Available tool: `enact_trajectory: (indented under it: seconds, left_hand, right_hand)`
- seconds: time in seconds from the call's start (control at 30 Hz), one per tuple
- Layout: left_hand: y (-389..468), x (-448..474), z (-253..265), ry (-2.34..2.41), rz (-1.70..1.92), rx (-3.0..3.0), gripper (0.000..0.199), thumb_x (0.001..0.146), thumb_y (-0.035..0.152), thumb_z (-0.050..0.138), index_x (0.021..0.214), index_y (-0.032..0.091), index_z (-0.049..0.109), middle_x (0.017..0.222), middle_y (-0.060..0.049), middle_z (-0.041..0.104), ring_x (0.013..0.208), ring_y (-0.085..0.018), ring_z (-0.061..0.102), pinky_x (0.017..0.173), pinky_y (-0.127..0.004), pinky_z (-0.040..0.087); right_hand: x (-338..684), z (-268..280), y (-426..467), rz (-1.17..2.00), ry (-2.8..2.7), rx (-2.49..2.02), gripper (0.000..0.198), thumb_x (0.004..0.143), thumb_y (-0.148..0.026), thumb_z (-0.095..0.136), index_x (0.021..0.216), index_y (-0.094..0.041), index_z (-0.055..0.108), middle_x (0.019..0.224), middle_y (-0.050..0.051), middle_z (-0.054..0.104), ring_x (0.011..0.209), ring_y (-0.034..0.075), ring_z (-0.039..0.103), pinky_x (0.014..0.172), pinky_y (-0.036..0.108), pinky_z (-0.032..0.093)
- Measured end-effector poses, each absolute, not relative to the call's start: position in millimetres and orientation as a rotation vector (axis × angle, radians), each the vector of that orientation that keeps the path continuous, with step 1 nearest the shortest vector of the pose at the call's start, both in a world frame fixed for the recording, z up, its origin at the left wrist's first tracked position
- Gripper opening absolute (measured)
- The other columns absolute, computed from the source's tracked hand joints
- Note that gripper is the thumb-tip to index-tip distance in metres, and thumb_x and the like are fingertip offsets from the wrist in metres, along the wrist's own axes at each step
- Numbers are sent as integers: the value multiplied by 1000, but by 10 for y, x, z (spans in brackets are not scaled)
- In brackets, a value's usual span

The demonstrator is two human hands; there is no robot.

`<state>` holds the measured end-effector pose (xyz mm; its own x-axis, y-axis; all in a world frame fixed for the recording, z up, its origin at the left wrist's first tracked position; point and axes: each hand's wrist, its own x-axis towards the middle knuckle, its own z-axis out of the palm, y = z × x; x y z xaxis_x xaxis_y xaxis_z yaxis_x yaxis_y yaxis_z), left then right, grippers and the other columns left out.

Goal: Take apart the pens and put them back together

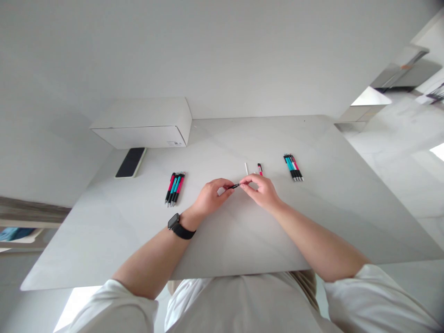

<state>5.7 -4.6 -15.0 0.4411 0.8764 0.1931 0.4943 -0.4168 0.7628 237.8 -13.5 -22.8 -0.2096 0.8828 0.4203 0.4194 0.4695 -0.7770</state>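
Pen part point(236, 186), small and dark, is pinched between both hands above the middle of the table point(243, 240), its long axis running left to right and tilted slightly up toward the right. The left hand point(211, 198) grips its left end with thumb and fingertips closed narrow; the right hand point(262, 190) pinches the right end the same way. Just behind the hands lie a white tube point(246, 168) and a red piece point(260, 169), both pointing away from the person. Left of the hands lies a pen bundle point(175, 188), right of them another bundle point(293, 167). Farther left lie a phone point(131, 162) and a white box point(145, 122); the box label is too small to read.
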Motion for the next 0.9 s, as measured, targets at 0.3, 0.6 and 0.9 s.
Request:
enact_trajectory:
  seconds: [0.3,0.6,0.9]
  left_hand:
    - [-38,48,-176,1167,821,2051,23,98,39,63,111,23,73,107,-4,78,99,-21,73,86,-31,56]
    - [-51,46,-192,1217,815,2024,24,98,39,63,114,24,70,110,-4,78,103,-21,73,85,-30,56]
    - [-32,36,-202,1226,820,2032,24,97,40,64,113,23,71,110,-5,78,104,-22,73,91,-32,55]
  right_hand:
    - [2360,-230,-150,565,-1862,-1036,13,97,-29,64,107,-28,72,100,4,75,94,22,71,90,39,57]
    - [2569,-331,-39,46,-2139,-1581,30,96,-26,65,125,-24,73,124,11,71,119,33,57,104,50,39]
    - [2495,-323,-46,91,-2378,-1579,13,97,-23,64,98,-24,77,107,7,78,112,28,60,102,45,32]
